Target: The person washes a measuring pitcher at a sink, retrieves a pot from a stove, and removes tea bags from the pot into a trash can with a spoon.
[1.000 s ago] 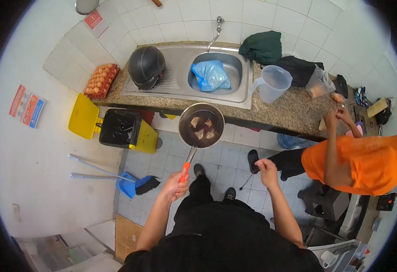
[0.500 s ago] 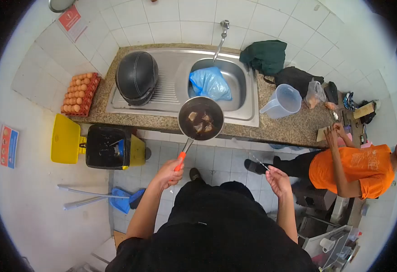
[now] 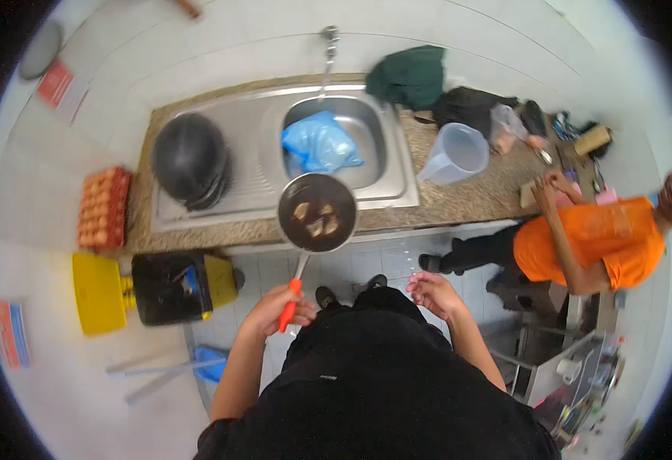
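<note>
In my left hand (image 3: 278,310) is a small saucepan (image 3: 317,244), gripped by its orange handle (image 3: 290,305). Dark brown liquid fills its base, with several pale pieces that look like tea bags (image 3: 322,224) in it. The pan hangs level in front of the counter's front edge, below the sink. My right hand (image 3: 434,294) is raised to the right of my body, fingers pinched on a thin clear stick (image 3: 411,264) that barely shows against the floor.
A blue plastic bag (image 3: 322,143) lies in the steel sink (image 3: 374,126). A black helmet (image 3: 189,159) sits on the drainboard, with a measuring jug (image 3: 459,153) right of the sink. Egg trays (image 3: 106,207) and an open bin (image 3: 171,287) stand left. A person in orange (image 3: 589,241) works at right.
My view has swung, so the counter appears shifted left. The saucepan stays in my left hand, a little nearer my body. My right hand has come in closer to the middle.
</note>
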A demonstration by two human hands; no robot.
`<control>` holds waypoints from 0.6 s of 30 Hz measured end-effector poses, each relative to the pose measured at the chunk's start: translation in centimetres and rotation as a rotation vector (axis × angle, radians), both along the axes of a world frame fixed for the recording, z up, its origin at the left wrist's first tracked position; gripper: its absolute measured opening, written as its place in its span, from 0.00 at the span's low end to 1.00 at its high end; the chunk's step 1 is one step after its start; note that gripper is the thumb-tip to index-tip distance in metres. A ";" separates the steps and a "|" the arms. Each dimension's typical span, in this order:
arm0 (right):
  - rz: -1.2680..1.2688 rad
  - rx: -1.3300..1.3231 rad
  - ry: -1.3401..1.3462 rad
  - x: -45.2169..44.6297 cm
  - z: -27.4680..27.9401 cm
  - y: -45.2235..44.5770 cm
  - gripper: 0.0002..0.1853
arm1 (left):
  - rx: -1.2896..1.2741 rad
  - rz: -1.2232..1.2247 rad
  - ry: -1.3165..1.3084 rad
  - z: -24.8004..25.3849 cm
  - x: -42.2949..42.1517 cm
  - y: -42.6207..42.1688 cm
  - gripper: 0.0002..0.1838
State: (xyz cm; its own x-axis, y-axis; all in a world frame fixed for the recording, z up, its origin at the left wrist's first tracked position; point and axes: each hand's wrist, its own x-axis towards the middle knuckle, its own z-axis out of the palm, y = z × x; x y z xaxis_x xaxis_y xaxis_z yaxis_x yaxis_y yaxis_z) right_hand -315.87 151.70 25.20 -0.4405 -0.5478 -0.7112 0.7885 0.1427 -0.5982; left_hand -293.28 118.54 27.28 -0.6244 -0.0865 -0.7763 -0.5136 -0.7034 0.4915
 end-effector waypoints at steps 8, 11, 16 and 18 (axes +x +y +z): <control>0.012 0.059 0.075 -1.9 1.1 -1.4 0.04 | 0.028 -0.090 -0.153 1.7 -0.7 -1.3 0.18; 0.075 0.088 0.237 -3.7 -0.1 -1.4 0.07 | -0.164 -0.133 -0.232 2.5 -2.0 0.8 0.21; 0.121 -0.023 0.719 -8.1 -3.0 -1.5 0.12 | -0.189 -0.107 -0.235 3.0 -3.2 2.3 0.21; 0.160 -0.017 0.715 -10.9 -0.3 -1.0 0.12 | -0.199 -0.102 -0.240 3.9 -5.0 3.2 0.21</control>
